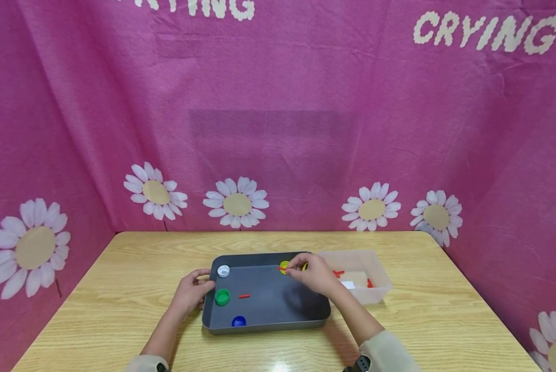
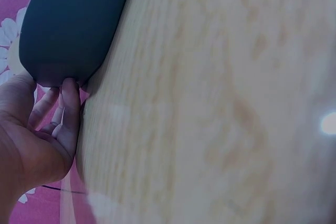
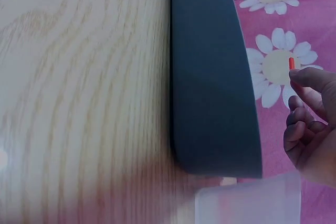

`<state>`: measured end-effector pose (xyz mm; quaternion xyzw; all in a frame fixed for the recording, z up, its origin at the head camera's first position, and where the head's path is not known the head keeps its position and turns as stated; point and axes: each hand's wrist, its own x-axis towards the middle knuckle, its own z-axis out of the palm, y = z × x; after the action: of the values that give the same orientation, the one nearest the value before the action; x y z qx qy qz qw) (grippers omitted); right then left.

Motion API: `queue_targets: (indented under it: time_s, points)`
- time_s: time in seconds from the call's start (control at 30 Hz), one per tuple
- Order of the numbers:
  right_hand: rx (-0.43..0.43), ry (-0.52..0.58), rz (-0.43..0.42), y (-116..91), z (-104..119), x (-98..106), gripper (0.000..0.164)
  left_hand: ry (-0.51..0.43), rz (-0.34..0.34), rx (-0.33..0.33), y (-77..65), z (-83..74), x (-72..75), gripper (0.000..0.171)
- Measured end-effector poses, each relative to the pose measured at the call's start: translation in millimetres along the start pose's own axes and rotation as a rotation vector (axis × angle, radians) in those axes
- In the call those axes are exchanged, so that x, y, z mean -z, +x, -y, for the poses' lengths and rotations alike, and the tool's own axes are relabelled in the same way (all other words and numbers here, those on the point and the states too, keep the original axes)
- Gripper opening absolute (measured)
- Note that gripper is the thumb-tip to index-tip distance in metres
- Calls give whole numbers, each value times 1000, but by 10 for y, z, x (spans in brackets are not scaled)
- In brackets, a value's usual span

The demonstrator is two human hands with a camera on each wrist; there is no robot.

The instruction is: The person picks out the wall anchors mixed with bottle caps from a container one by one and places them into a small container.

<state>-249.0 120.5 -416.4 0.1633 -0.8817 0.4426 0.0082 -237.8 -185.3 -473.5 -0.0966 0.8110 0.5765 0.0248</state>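
My right hand (image 1: 316,273) pinches a small red stick (image 3: 292,63) between thumb and fingertips, above the back right part of a dark grey tray (image 1: 278,299). In the head view the stick overlaps a yellow bottle cap (image 1: 284,266), and another yellow piece shows partly behind the hand. My left hand (image 1: 190,292) holds the tray's left end, thumb at the rim and fingers against the outer wall (image 2: 68,51). Inside the tray are a white cap (image 1: 224,270), a green cap (image 1: 222,297) and a blue cap (image 1: 238,321). A second red stick (image 1: 244,296) lies beside the green cap.
A translucent plastic box (image 1: 377,292) stands against the tray's right side, holding several red pieces (image 1: 370,283) and a white piece (image 1: 348,284). Both rest on a wooden table (image 1: 445,320). A pink flowered cloth (image 1: 278,155) hangs behind and at the sides.
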Motion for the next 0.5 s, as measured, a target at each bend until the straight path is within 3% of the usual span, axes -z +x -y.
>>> queue_targets:
  time_s: [0.5]
  points:
    - [-48, -12, -33, -46, -46, 209, 5, -1, 0, 7, -4, 1, 5, 44]
